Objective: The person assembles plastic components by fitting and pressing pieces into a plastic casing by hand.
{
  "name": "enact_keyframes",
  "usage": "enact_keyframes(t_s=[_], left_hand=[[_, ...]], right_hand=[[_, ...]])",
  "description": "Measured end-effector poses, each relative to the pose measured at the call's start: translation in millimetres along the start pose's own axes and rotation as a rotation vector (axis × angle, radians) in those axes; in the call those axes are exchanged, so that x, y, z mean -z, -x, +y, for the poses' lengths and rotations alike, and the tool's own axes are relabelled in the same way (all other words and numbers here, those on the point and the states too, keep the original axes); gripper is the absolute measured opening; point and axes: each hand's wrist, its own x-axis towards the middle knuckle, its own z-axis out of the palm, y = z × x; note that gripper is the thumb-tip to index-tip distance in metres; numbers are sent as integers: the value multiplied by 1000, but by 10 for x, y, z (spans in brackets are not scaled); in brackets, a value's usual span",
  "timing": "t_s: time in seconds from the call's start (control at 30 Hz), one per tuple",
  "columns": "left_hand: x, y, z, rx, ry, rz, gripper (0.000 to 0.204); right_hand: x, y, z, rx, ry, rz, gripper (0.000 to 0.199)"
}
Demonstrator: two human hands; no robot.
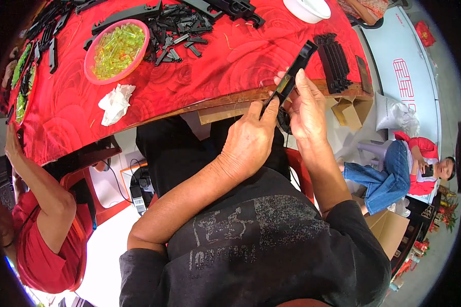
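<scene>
- We see a long black plastic strip (293, 75) held tilted above the table's near edge, over the lap.
- Our left hand (249, 140) pinches its lower end.
- Our right hand (307, 107) closes its fingers around the middle.
- Behind lie the red tablecloth (230, 61), a pink bowl of yellow-green pieces (117, 50), and a crumpled tissue (115, 103).

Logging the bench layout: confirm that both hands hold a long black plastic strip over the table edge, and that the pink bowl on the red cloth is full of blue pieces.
Not quite. The head view shows the pink bowl holding yellow-green pieces, not blue. The rest stands: left hand and right hand hold the black strip over the table edge.
</scene>
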Motion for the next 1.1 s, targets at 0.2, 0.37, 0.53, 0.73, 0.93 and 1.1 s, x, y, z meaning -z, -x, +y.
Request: enact_keyframes(t_s=[0.2, 0.37, 0.53, 0.73, 0.93, 1.1], left_hand=[[38, -8, 57, -6, 33, 28, 51], [76, -44, 81, 14, 9, -14, 52], [133, -59, 72, 27, -17, -54, 51], [241, -180, 127, -5, 289, 213, 29], [145, -356, -8, 66, 202, 248, 20], [145, -380, -14, 109, 192, 232, 13]], right_hand=[[88, -31, -10, 8, 54, -47, 34], [101, -21, 5, 29, 71, -36, 34], [81, 25, 13, 18, 91, -37, 34], [78, 29, -23, 60, 109, -73, 30], [-85, 171, -19, 104, 45, -106, 29], [-53, 174, 0, 132, 96, -143, 30]])
